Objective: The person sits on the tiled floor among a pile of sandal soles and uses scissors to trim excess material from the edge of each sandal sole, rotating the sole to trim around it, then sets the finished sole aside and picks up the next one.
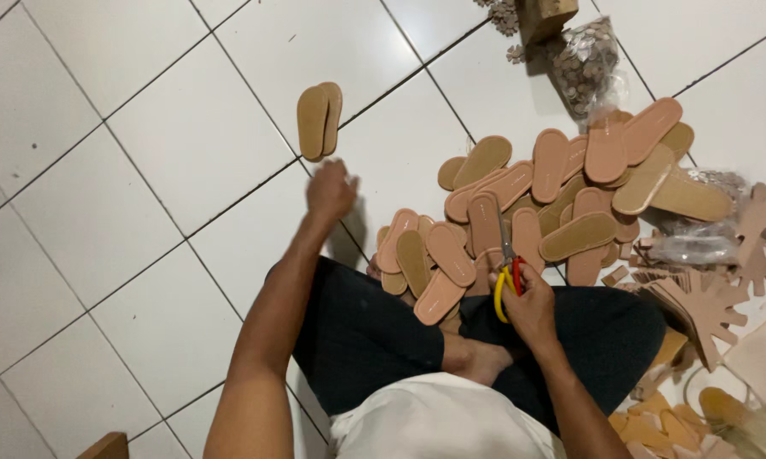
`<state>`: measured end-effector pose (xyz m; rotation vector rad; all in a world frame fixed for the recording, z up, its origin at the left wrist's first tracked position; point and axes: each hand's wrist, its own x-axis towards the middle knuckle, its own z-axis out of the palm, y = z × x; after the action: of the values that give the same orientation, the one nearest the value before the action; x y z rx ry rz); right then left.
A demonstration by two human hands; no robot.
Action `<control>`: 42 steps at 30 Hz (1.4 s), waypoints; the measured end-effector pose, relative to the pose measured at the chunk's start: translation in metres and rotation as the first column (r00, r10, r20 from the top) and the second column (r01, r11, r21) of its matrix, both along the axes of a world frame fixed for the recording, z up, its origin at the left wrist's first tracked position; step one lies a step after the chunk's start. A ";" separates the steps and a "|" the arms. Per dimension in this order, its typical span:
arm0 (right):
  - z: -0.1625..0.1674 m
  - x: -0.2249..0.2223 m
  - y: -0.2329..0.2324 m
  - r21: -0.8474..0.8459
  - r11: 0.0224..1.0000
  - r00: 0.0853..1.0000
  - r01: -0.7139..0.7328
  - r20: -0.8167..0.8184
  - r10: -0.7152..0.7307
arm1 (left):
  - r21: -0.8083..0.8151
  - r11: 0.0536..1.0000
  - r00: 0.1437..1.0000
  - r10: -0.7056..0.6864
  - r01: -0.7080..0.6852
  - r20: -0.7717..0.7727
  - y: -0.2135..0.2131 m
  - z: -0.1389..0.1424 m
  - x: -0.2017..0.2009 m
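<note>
I sit cross-legged on a white tiled floor. My left hand is stretched out ahead, fingers loosely curled and holding nothing, just below a stacked pair of tan and pink sandal soles lying on the tiles. My right hand rests over my knee and grips scissors with yellow and red handles, blades pointing away from me. In front of my legs lies a big heap of pink and tan soles.
A clear bag of small cut pieces and a wooden block lie beyond the heap. To the right are pink offcut sheets and plastic wrap. More tan pieces lie by my right thigh.
</note>
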<state>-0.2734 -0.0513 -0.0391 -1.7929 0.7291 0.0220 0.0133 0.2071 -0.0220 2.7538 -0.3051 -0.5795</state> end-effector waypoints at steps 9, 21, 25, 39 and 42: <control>0.003 -0.026 0.008 -0.058 0.998 0.999 0.003 0.054 0.000 | -0.154 0.988 0.966 -0.040 0.000 -0.256 -0.023 -0.025 -0.121; 0.150 0.035 -0.022 -0.019 0.998 0.856 -0.054 0.514 0.056 | -0.916 0.386 0.915 -0.322 -0.108 -0.244 -0.030 0.130 -0.120; 0.211 0.056 -0.024 0.140 0.977 0.839 -0.160 0.542 0.060 | -0.916 0.384 0.881 -0.386 -0.116 -0.273 -0.043 0.168 -0.125; 0.193 0.015 -0.009 0.220 0.972 0.815 0.085 0.546 -0.195 | -0.922 -0.086 0.889 -0.311 -0.378 -0.336 -0.073 0.144 -0.170; 0.191 -0.022 -0.027 0.211 0.975 0.921 -0.075 0.389 -0.013 | -0.875 -0.103 0.858 -0.280 -0.472 -0.430 -0.065 0.145 -0.164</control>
<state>-0.2953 -0.0779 0.1521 -1.5302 0.3939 -0.2193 -0.1511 0.1424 0.1229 0.9222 -0.2138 -0.5888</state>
